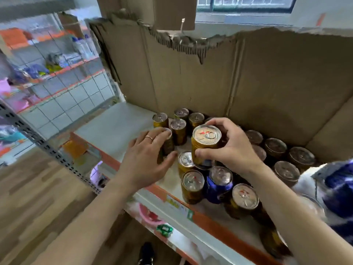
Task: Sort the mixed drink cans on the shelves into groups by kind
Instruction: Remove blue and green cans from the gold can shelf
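**Both hands on gold cans**

Your right hand (233,150) grips a gold can (205,143), held above the cluster on the shelf (118,127). Your left hand (149,157) rests, fingers loosely spread, over a second gold can (168,145). A blue can (217,190) stands near the shelf's front edge.

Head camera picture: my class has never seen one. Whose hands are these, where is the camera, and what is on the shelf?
There is no machine: the camera sits on a person's head, looking down at their own bare hands. The right hand grips a gold can, raised above the rest. The left hand lies over another gold can. On the shelf stand more gold cans and a blue can, with torn cardboard behind.
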Available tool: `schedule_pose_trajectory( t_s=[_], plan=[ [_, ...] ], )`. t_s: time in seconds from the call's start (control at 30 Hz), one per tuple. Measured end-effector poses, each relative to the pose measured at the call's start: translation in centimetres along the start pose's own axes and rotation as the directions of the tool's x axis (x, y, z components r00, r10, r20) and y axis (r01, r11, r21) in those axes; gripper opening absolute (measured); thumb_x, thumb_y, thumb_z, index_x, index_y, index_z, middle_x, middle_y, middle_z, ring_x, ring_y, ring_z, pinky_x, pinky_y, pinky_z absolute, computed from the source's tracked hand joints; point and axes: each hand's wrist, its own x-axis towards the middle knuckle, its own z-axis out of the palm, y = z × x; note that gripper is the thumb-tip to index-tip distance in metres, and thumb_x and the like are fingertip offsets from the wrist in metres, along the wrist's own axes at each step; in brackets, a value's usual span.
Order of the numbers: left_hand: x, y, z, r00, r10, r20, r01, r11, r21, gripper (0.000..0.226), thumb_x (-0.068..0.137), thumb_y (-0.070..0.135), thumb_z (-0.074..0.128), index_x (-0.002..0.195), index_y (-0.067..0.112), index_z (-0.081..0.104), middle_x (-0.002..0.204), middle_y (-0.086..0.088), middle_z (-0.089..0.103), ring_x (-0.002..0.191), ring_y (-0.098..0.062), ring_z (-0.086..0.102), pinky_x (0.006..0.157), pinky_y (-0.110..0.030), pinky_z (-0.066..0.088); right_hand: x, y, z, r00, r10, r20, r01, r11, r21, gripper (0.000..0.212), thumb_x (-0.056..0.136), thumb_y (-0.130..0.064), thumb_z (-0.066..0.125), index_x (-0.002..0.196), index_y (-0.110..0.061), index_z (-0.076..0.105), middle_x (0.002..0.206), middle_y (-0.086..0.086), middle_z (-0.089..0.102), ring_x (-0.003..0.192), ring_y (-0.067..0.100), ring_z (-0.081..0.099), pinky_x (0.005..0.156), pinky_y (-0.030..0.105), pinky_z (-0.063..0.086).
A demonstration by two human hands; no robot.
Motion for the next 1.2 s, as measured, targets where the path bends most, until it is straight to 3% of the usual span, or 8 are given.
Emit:
schedule_pose_trajectory(
  t_s=[0.23, 0.43, 0.53, 0.7, 0.9, 1.1, 1.2],
  plan=[
    [7.9, -9.0, 1.4, 0.982, 0.186, 0.039, -0.181, 0.977, -0.113, 0.069, 0.086, 0.063, 0.035, 0.142, 0.027, 0.049, 0.148, 0.01, 0.046, 0.135, -0.018, 0.039, 0.104, -0.04, 0.036, 7.5, 0.7, 7.1, 0.962, 0.124, -0.245, -0.149, 0.985, -0.088, 0.069, 0.051, -0.022, 0.094, 0.108, -0.027, 0.057, 0.101, -0.01, 0.069, 0.094, 0.004, 0.065, 0.088, 0.035, 0.054],
    [13.0, -12.9, 3.8, 0.915, 0.364, 0.175, -0.341, 0.928, -0.15, 0.063, 0.093, 0.06, 0.044, 0.147, 0.028, 0.04, 0.153, 0.01, 0.036, 0.139, -0.015, 0.03, 0.108, -0.04, 0.03, 10.8, 1.9, 10.3, 0.897, 0.263, -0.355, -0.348, 0.916, -0.201, 0.068, 0.053, -0.025, 0.095, 0.109, -0.026, 0.056, 0.096, -0.019, 0.063, 0.094, 0.0, 0.061, 0.086, 0.028, 0.052],
    [14.4, -13.4, 5.0, 0.89, 0.411, 0.196, -0.38, 0.908, -0.179, 0.067, 0.09, 0.061, 0.038, 0.148, 0.027, 0.039, 0.153, 0.008, 0.036, 0.141, -0.016, 0.029, 0.109, -0.041, 0.031, 10.9, 2.6, 10.6, 0.861, 0.297, -0.412, -0.423, 0.869, -0.257, 0.068, 0.053, -0.029, 0.094, 0.109, -0.027, 0.055, 0.096, -0.019, 0.061, 0.094, 0.002, 0.06, 0.081, 0.023, 0.049],
    [15.2, -13.7, 6.9, 0.851, 0.465, 0.245, -0.413, 0.88, -0.235, 0.066, 0.089, 0.062, 0.036, 0.146, 0.029, 0.04, 0.154, 0.008, 0.035, 0.142, -0.018, 0.026, 0.109, -0.04, 0.03, 11.7, 4.1, 10.5, 0.818, 0.39, -0.423, -0.548, 0.752, -0.367, 0.069, 0.05, -0.029, 0.094, 0.106, -0.031, 0.054, 0.105, -0.007, 0.067, 0.101, 0.015, 0.062, 0.088, 0.036, 0.051],
    [16.4, -13.1, 7.4, 0.819, 0.516, 0.25, -0.465, 0.853, -0.236, 0.068, 0.085, 0.062, 0.036, 0.144, 0.028, 0.043, 0.152, 0.007, 0.038, 0.139, -0.02, 0.03, 0.111, -0.04, 0.028, 12.2, 4.4, 10.1, 0.796, 0.47, -0.382, -0.604, 0.653, -0.457, 0.076, 0.055, -0.018, 0.093, 0.121, -0.028, 0.056, 0.118, -0.004, 0.061, 0.104, 0.014, 0.052, 0.081, 0.022, 0.038],
    [16.7, -12.9, 7.6, 0.809, 0.522, 0.271, -0.478, 0.852, -0.212, 0.064, 0.085, 0.058, 0.042, 0.142, 0.028, 0.045, 0.154, 0.007, 0.036, 0.14, -0.02, 0.029, 0.112, -0.043, 0.025, 12.8, 4.5, 9.9, 0.786, 0.503, -0.359, -0.606, 0.512, -0.609, 0.086, 0.067, -0.012, 0.086, 0.142, -0.028, 0.048, 0.138, 0.007, 0.048, 0.128, 0.029, 0.044, 0.102, 0.028, 0.036],
    [16.6, -12.8, 7.7, 0.807, 0.529, 0.261, -0.49, 0.848, -0.201, 0.058, 0.088, 0.055, 0.051, 0.14, 0.028, 0.046, 0.153, 0.008, 0.038, 0.139, -0.02, 0.03, 0.11, -0.043, 0.026, 12.9, 4.6, 9.6, 0.764, 0.537, -0.357, -0.619, 0.457, -0.639, 0.082, 0.078, -0.006, 0.076, 0.147, -0.03, 0.041, 0.144, 0.01, 0.042, 0.133, 0.029, 0.04, 0.105, 0.029, 0.035]
  ],
)
